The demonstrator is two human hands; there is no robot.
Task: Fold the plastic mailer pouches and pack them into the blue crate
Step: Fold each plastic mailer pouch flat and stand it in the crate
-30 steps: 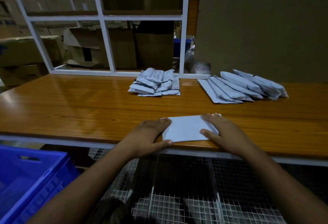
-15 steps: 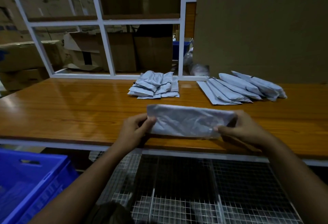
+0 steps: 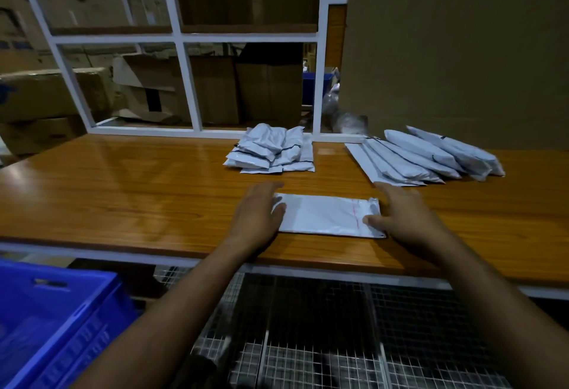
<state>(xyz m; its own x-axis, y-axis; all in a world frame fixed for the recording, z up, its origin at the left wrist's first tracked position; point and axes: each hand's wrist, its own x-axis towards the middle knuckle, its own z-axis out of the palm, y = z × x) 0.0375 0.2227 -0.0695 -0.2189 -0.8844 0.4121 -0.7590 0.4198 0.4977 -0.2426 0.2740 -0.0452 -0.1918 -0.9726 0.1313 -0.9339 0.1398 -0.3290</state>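
Head cam, near to far: blue crate (image 3: 58, 321) sits low at 8 o'clock, below the bench edge, well apart from the work; can't tell what's in it. Above it, the wooden bench (image 3: 123, 197). At centre, one mailer pouch (image 3: 326, 216) lies flat on the bench, long side across. Left hand (image 3: 258, 216) rests on its left end, fingers fairly straight, pressing down. Right hand (image 3: 403, 219) is at the right end, fingers spread, thumb tip on the pouch corner; no pinch that I can see.

Step in hand, I reckon: laying the pouch flat before folding it. Next move prob needs one end lifted, brought over to the other, then creased w/ a flat palm.

Further back, at 12 o'clock, a folded stack (image 3: 271, 151); at 2 o'clock, a row of unfolded pouches (image 3: 428, 154), overlapping. Behind, a white frame (image 3: 184, 80) and cardboard boxes (image 3: 212, 87).
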